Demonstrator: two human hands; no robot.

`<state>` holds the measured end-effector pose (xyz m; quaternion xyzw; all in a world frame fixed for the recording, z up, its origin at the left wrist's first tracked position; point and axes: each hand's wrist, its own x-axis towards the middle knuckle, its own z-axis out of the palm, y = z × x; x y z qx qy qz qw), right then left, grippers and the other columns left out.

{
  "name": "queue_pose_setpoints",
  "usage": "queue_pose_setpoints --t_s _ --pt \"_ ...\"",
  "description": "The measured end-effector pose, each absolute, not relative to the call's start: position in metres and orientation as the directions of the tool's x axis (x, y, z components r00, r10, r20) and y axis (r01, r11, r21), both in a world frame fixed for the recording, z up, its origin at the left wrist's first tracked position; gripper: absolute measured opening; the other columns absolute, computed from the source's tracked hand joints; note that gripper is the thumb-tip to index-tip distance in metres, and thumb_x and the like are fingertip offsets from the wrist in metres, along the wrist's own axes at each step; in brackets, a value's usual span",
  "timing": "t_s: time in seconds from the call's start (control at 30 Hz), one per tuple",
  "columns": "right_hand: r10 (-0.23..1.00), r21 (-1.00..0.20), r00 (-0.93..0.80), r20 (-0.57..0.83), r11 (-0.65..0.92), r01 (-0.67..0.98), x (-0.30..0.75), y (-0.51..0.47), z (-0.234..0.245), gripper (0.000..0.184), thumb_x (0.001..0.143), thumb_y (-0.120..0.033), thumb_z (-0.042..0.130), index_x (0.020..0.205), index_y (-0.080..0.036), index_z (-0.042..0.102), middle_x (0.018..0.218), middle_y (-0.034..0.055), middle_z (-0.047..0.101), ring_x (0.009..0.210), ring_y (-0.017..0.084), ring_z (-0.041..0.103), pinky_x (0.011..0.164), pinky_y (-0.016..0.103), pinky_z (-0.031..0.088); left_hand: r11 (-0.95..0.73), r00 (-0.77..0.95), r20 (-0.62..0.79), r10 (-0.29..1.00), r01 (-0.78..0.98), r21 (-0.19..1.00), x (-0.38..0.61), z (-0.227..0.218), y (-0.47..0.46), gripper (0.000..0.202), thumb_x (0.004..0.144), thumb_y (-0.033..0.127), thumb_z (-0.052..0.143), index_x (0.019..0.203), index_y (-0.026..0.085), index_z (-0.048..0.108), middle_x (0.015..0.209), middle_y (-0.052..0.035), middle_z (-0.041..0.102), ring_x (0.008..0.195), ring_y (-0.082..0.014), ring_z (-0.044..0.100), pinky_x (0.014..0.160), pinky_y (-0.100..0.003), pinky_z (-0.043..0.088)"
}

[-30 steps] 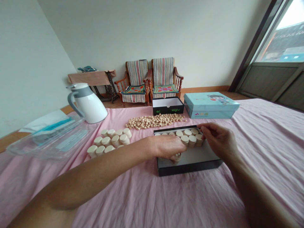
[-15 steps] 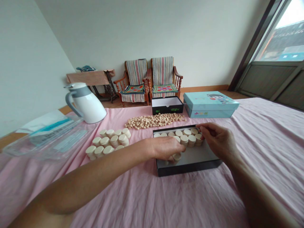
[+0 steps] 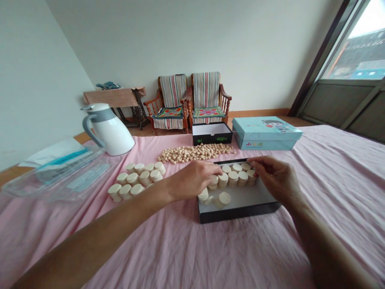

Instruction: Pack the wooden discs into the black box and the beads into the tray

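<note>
A shallow black box (image 3: 240, 215) with a pale inside holds several stacks of round cream wooden discs (image 3: 233, 176) along its far side. In its near left part sit a few looser discs (image 3: 224, 198), somewhat blurred. My left hand (image 3: 192, 178) reaches over the box's left side, with its fingers bent down by the far left stacks; whatever they hold is hidden. The thumb and fingers of my right hand (image 3: 278, 176) pinch the box's far right corner, beside the end stack.
More disc stacks (image 3: 126, 179) stand left on the pink cloth (image 3: 168, 257). Behind are a heap of small wooden beads (image 3: 195, 153), another black box (image 3: 212, 139) and a light blue box (image 3: 266, 138). A white jug (image 3: 112, 132) and clear plastic packaging (image 3: 60, 172) lie left.
My left hand has moved up and left, from the near discs in the box to the far left stacks, uncovering the near discs. My right hand stays at the corner.
</note>
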<state>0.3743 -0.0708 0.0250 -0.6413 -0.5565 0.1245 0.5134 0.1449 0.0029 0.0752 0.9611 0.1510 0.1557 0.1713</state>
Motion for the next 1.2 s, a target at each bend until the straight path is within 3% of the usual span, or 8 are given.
queue_pose_setpoints --t_s 0.1,0.27,0.43,0.57,0.7,0.83,1.03,1.2 --pt "0.949 -0.76 0.101 0.299 0.173 0.626 0.366 -0.074 0.03 0.023 0.082 -0.032 0.053 0.087 -0.017 0.07 0.07 0.0029 0.067 0.061 0.014 0.059 0.054 0.024 0.043 -0.714 0.715 0.348 0.607 0.298 0.634 0.12 0.071 -0.008 0.015 0.085 0.015 0.053 0.095 0.016 0.064 0.093 -0.0038 0.068 0.086 -0.0143 0.062 0.078 -0.025 0.046" --pt "0.957 -0.651 -0.275 0.092 0.266 0.711 0.347 -0.074 0.047 0.02 0.08 -0.023 0.053 0.084 -0.02 0.072 0.075 0.0012 0.069 0.064 0.013 0.059 0.058 0.023 0.042 -0.276 0.494 0.138 0.858 0.218 0.936 0.084 0.042 -0.022 0.015 0.081 0.025 0.06 0.091 0.014 0.064 0.084 -0.0029 0.065 0.077 -0.0124 0.058 0.069 -0.022 0.046" --pt "0.956 -0.458 -0.289 0.044 0.276 0.845 0.317 -0.061 0.051 0.019 0.074 -0.02 0.058 0.084 -0.022 0.073 0.069 0.0014 0.067 0.063 0.014 0.058 0.059 0.025 0.038 0.03 0.401 -0.052 0.914 0.06 0.998 0.069 0.015 -0.031 0.027 0.077 0.034 0.066 0.093 0.012 0.062 0.075 -0.0018 0.06 0.064 -0.0105 0.051 0.053 -0.02 0.042" --pt "0.957 -0.281 -0.287 -0.043 0.264 0.923 0.297 -0.051 0.043 0.022 0.068 -0.022 0.062 0.088 -0.022 0.073 0.073 0.004 0.068 0.071 0.019 0.062 0.063 0.028 0.037 0.094 0.407 -0.107 0.907 0.051 0.994 0.066 0.0 -0.031 0.033 0.074 0.039 0.068 0.091 0.012 0.061 0.072 -0.0014 0.059 0.064 -0.0111 0.052 0.053 -0.02 0.042" --pt "0.958 -0.22 -0.262 -0.115 0.233 0.947 0.289 -0.046 0.032 0.019 0.068 -0.023 0.062 0.084 -0.023 0.073 0.078 0.0055 0.069 0.076 0.022 0.063 0.061 0.028 0.037 0.096 0.454 -0.112 0.884 0.057 0.994 0.064 -0.016 -0.029 0.033 0.075 0.041 0.067 0.089 0.012 0.06 0.068 0.0001 0.058 0.059 -0.0098 0.05 0.051 -0.02 0.041" --pt "0.955 -0.282 -0.278 -0.106 0.239 0.929 0.289 -0.045 0.036 0.014 0.069 -0.021 0.062 0.077 -0.023 0.073 0.07 0.0025 0.067 0.066 0.017 0.06 0.057 0.026 0.034 0.067 0.492 -0.095 0.865 0.075 0.995 0.062 -0.024 -0.029 0.03 0.077 0.04 0.064 0.089 0.013 0.06 0.066 0.0009 0.056 0.058 -0.0093 0.049 0.05 -0.019 0.04" --pt "0.968 -0.537 -0.25 0.018 0.22 0.814 0.317 -0.05 0.063 0.014 0.077 -0.027 0.058 0.069 -0.019 0.066 0.062 -0.0002 0.064 0.056 0.011 0.055 0.051 0.021 0.036 0.062 0.516 -0.096 0.851 0.083 0.995 0.061 -0.022 -0.03 0.028 0.079 0.039 0.062 0.088 0.012 0.059 0.065 0.0006 0.056 0.058 -0.0092 0.049 0.05 -0.019 0.039" --pt "0.922 -0.738 -0.306 -0.237 0.034 0.674 0.343 -0.052 0.054 0.018 0.079 -0.03 0.054 0.074 -0.018 0.067 0.055 -0.0014 0.06 0.049 0.011 0.055 0.044 0.02 0.038 0.061 0.531 -0.09 0.842 0.072 0.996 0.062 -0.023 -0.03 0.027 0.079 0.039 0.061 0.087 0.013 0.058 0.063 0.0015 0.055 0.056 -0.0092 0.048 0.05 -0.019 0.039"
